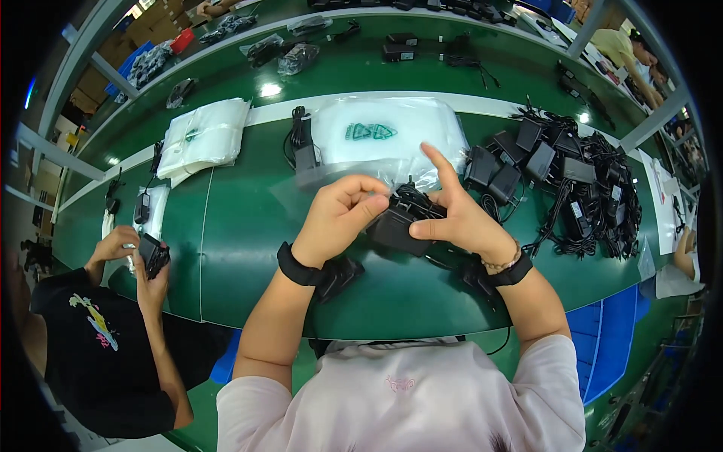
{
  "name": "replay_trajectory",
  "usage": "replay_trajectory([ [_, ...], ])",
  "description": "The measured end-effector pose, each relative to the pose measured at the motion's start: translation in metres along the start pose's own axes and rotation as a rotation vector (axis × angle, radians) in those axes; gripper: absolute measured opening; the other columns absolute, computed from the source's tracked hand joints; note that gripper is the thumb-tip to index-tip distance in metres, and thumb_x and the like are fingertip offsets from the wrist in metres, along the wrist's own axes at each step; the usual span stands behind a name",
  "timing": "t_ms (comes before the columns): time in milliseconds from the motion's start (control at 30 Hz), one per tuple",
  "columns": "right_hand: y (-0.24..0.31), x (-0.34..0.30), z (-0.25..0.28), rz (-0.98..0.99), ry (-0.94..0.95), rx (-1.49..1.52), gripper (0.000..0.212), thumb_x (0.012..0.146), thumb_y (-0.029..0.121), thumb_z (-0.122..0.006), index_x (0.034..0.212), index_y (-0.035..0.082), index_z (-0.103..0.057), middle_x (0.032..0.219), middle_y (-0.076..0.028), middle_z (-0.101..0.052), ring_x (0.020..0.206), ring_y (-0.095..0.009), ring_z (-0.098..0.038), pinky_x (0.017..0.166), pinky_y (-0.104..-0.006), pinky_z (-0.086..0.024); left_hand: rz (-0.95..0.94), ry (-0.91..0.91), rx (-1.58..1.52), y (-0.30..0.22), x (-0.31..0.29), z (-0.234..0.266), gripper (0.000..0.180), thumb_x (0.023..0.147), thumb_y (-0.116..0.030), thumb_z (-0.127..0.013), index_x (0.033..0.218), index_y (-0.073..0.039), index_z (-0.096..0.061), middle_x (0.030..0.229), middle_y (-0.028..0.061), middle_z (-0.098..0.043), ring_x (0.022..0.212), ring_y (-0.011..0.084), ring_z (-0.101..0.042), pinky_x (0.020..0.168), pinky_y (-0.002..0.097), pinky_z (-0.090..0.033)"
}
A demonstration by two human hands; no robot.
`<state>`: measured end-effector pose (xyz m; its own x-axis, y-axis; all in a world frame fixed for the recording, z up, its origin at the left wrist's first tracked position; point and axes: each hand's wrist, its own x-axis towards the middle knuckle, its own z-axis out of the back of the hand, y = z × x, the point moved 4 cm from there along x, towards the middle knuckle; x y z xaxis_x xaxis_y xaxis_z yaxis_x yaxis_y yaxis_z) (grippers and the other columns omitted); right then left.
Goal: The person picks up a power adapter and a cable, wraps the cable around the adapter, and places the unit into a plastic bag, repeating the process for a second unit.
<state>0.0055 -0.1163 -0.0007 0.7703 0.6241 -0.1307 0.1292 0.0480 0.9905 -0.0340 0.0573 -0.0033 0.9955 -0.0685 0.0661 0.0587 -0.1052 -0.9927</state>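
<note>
A black power adapter [401,232] with its cable bundled on top is in front of me, above the green table. My right hand [461,218] grips it, thumb across its near side and index finger stretched upward. At the adapter's left side, my left hand [339,217] is closed in a pinch, thumb against fingers; what lies between the fingertips is too small to tell. Just beyond the hands lies a stack of clear plastic bags [407,124] with a green print, some loose film at its near edge. Another adapter with a bundled cable [304,147] rests at the stack's left.
A large heap of black adapters and cables [576,177] lies to the right. Another bag stack [202,139] is at the left. A co-worker [105,324] on my left handles an adapter [154,255]. Bagged adapters [298,58] sit on the raised shelf; a blue bin [602,346] stands below right.
</note>
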Motion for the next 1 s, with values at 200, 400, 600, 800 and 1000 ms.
replay_trajectory([
  [200, -0.005, 0.011, 0.004, 0.300, 0.303, -0.282, 0.066, 0.071, 0.014, -0.074, 0.127, 0.006, -0.040, 0.113, -0.012, -0.051, 0.090, -0.020, -0.054, 0.076, -0.0287, -0.046, 0.127, 0.352, 0.093, -0.005, -0.001, -0.002, 0.011, 0.081, -0.006, -0.064, 0.091, -0.002, -0.060, 0.069, -0.0025, -0.054, 0.058, 0.0008, -0.043, 0.051, 0.0166, -0.033],
  [400, -0.002, 0.006, 0.008, -0.185, 0.091, -0.153, 0.065, 0.070, 0.011, -0.074, 0.125, 0.007, -0.040, 0.112, -0.006, -0.051, 0.093, -0.016, -0.051, 0.080, -0.0289, -0.042, 0.005, -0.028, 0.802, 0.001, -0.002, 0.016, 0.023, 0.080, -0.015, -0.065, 0.096, -0.001, -0.056, 0.071, 0.0010, -0.055, 0.059, 0.0061, -0.048, 0.050, 0.0221, -0.037],
  [600, 0.000, -0.003, -0.006, 0.049, 0.063, -0.099, 0.064, 0.070, 0.009, -0.073, 0.125, 0.008, -0.040, 0.113, -0.005, -0.050, 0.093, -0.015, -0.050, 0.081, -0.0273, -0.041, 0.085, -0.548, 0.181, 0.044, -0.007, 0.017, 0.029, 0.077, -0.009, -0.064, 0.102, -0.003, -0.049, 0.083, 0.0057, -0.056, 0.066, 0.0113, -0.052, 0.054, 0.0245, -0.041],
  [800, -0.016, -0.002, -0.013, 0.130, 0.114, -0.129, 0.064, 0.071, 0.008, -0.072, 0.126, 0.009, -0.039, 0.111, -0.005, -0.051, 0.092, -0.014, -0.051, 0.078, -0.0251, -0.042, 0.159, -0.466, -0.280, 0.054, -0.006, 0.005, 0.027, 0.075, 0.001, -0.058, 0.099, -0.003, -0.045, 0.088, 0.0084, -0.055, 0.066, 0.0117, -0.052, 0.056, 0.0248, -0.042],
  [1000, -0.010, -0.009, -0.013, -0.040, -0.004, 0.083, 0.064, 0.071, 0.008, -0.071, 0.126, 0.010, -0.040, 0.107, -0.008, -0.053, 0.094, -0.013, -0.051, 0.077, -0.0239, -0.042, -0.173, -0.548, -0.087, 0.048, -0.009, 0.009, 0.024, 0.073, 0.009, -0.051, 0.093, -0.002, -0.045, 0.099, 0.0108, -0.053, 0.065, 0.0124, -0.053, 0.055, 0.0245, -0.041],
])
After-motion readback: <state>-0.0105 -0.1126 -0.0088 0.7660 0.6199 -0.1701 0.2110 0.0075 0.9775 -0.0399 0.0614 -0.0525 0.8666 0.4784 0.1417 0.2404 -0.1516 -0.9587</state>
